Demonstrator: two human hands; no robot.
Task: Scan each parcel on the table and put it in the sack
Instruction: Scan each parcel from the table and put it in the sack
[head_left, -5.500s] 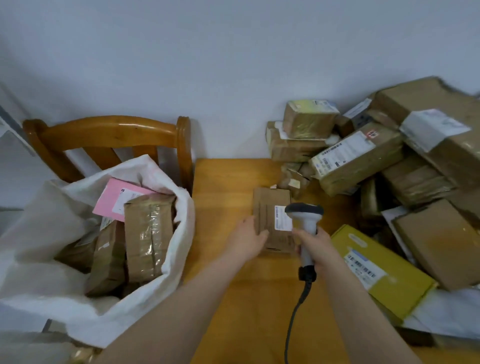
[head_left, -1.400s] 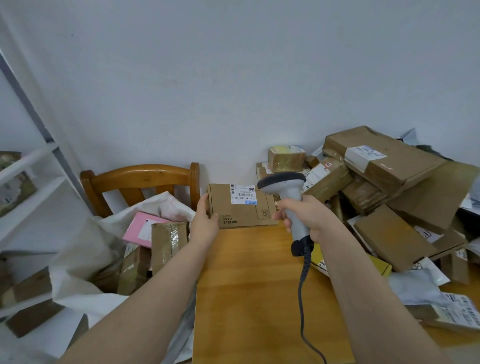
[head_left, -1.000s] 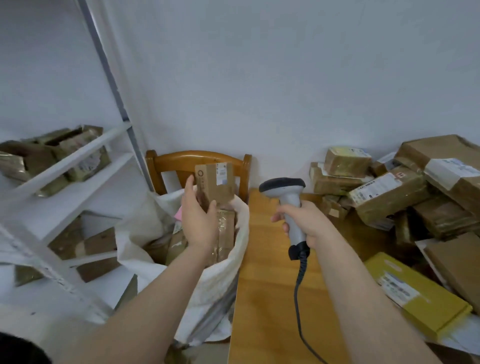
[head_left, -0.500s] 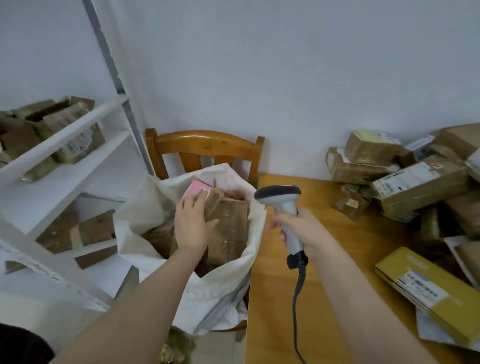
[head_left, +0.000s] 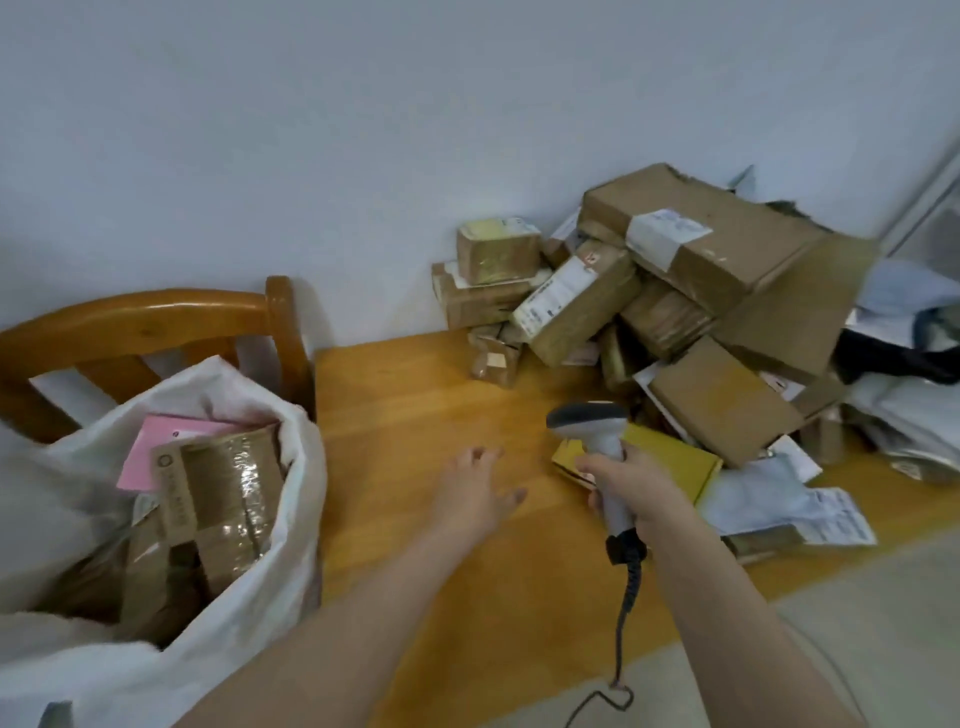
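Observation:
My left hand (head_left: 478, 493) hovers above the wooden table (head_left: 415, 395) with fingers spread, holding nothing. My right hand (head_left: 631, 488) grips the handle of a grey barcode scanner (head_left: 592, 428), its head pointing left over a yellow box (head_left: 670, 460). A heap of brown cardboard parcels (head_left: 675, 291) is piled against the wall at the table's back right. The white sack (head_left: 270, 571) stands open at the left, holding taped brown parcels (head_left: 223, 499) and a pink one (head_left: 171, 441).
A wooden chair (head_left: 156, 317) backs the sack at the left. White plastic mailers (head_left: 789, 504) lie on the table at the right, beside the yellow box. The scanner's black cable (head_left: 626, 613) hangs down over the table's front edge.
My left hand has let go of the small brown parcel in the sack and swung right over the table, now empty. The view has turned back toward the parcel heap.

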